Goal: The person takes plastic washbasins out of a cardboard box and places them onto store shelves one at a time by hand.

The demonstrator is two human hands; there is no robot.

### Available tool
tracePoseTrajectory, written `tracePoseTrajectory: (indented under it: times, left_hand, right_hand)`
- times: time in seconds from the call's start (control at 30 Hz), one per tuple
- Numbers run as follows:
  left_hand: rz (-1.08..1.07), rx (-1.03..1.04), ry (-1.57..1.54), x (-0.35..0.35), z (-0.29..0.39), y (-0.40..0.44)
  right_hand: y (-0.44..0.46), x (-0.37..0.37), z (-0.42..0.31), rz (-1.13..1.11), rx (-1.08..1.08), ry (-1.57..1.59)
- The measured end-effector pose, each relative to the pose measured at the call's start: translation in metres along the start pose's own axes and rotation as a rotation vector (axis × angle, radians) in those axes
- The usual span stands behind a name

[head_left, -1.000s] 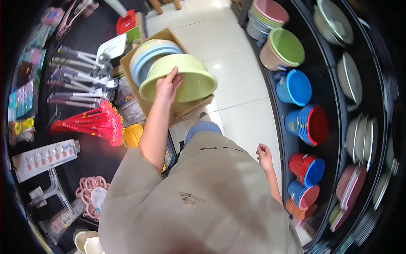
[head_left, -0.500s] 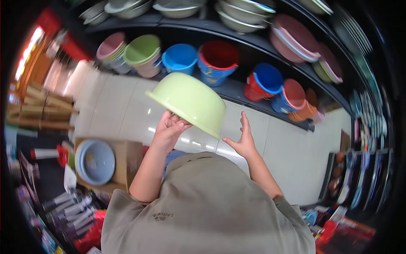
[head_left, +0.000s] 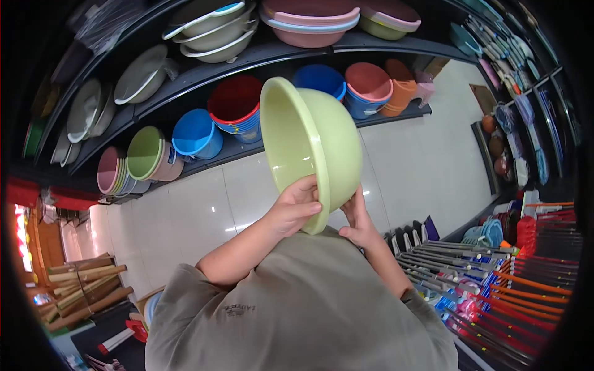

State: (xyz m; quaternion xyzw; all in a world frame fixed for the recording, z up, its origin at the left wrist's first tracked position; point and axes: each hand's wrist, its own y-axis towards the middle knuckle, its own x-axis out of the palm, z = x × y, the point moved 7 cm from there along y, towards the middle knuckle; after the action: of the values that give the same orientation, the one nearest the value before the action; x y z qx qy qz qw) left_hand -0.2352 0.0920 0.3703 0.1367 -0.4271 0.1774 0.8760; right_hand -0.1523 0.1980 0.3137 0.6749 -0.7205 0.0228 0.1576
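Observation:
A light green plastic basin [head_left: 337,142] is held up on its side in front of my body, its hollow facing left. My left hand [head_left: 297,207] grips the lower part of its rim, with the thumb outside and the fingers reaching into the hollow. Against the underside of the basin, on the right, rests my right hand [head_left: 360,219]; its thumb is apart from the fingers, and some fingertips are hidden behind the basin.
Behind the basin, a low shelf [head_left: 396,116] holds buckets, among them a blue bucket [head_left: 198,133]. Pink basins [head_left: 309,31] stand on the shelf above. Bundled wooden sticks [head_left: 86,287] lie at left. Long-handled tools [head_left: 445,266] fill the right side.
The view has swung right, from the box of basins to the bucket shelf. The green basin has been lifted and tipped onto its side. My right hand has come up to touch it.

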Motion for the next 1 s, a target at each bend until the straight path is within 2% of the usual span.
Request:
tracePoseTrajectory:
  times: [0.1,0.17,0.23,0.27,0.33,0.37,0.43,0.5,0.57,0.6,0.63,0.67,0.73,0.8,0.83,0.87,0.9,0.93,1.0]
  left_hand:
    - [-0.022,-0.028,0.099,-0.005,0.007,0.029]
    - [0.035,-0.050,0.207,-0.010,0.015,0.051]
    - [0.044,-0.077,0.195,-0.018,0.024,0.077]
    - [0.071,-0.093,0.190,-0.024,0.029,0.091]
    - [0.072,-0.093,0.153,-0.029,0.038,0.114]
    - [0.085,-0.096,0.122,-0.032,0.042,0.124]
    - [0.080,-0.057,0.144,-0.040,0.047,0.146]
    - [0.081,-0.027,0.158,-0.044,0.047,0.166]
    - [-0.033,0.027,0.268,-0.034,0.047,0.182]
    - [-0.032,0.010,0.260,-0.036,0.040,0.186]
    - [-0.133,-0.003,0.218,-0.030,0.033,0.190]
    - [-0.236,-0.012,0.177,-0.023,0.027,0.195]
    - [-0.290,-0.038,0.187,-0.020,0.021,0.206]
    - [-0.416,-0.095,0.309,-0.017,0.016,0.217]
    - [-0.422,-0.106,0.309,-0.016,0.016,0.225]
    - [-0.455,-0.138,0.494,-0.014,0.013,0.234]
    - [-0.487,-0.165,0.681,-0.011,0.010,0.243]
    - [-0.493,-0.167,0.684,-0.009,0.011,0.251]
    - [-0.632,0.179,0.935,0.008,0.027,0.264]
  right_hand:
    - [0.025,-0.015,0.004,0.064,-0.026,-0.044]
    - [0.037,-0.026,0.001,0.110,-0.029,-0.080]
    - [0.051,-0.042,0.004,0.200,0.106,-0.268]
    - [0.061,-0.046,0.000,0.208,0.102,-0.280]
    - [0.075,-0.060,-0.006,0.383,0.171,-0.403]
    - [0.083,-0.060,-0.008,0.393,0.172,-0.402]
    - [0.095,-0.065,-0.027,0.547,0.070,-0.764]
    - [0.101,-0.064,-0.036,0.529,0.071,-0.786]
    - [0.104,-0.065,-0.033,0.511,0.084,-0.806]
    - [0.107,-0.065,-0.032,0.539,0.083,-0.944]
    - [0.109,-0.067,-0.033,0.562,0.081,-1.084]
    - [0.111,-0.075,-0.026,0.572,0.091,-1.083]
    - [0.100,-0.112,-0.010,0.918,0.041,-0.490]
    - [0.094,-0.132,-0.011,0.994,-0.035,-0.398]
    - [0.085,-0.147,-0.002,1.032,0.050,-0.326]
    - [0.079,-0.160,0.005,1.067,0.133,-0.253]
    - [0.076,-0.169,0.004,1.149,0.101,-0.071]
    - [0.075,-0.179,0.000,1.153,0.095,-0.069]
    - [0.069,-0.204,0.001,1.178,0.141,0.197]
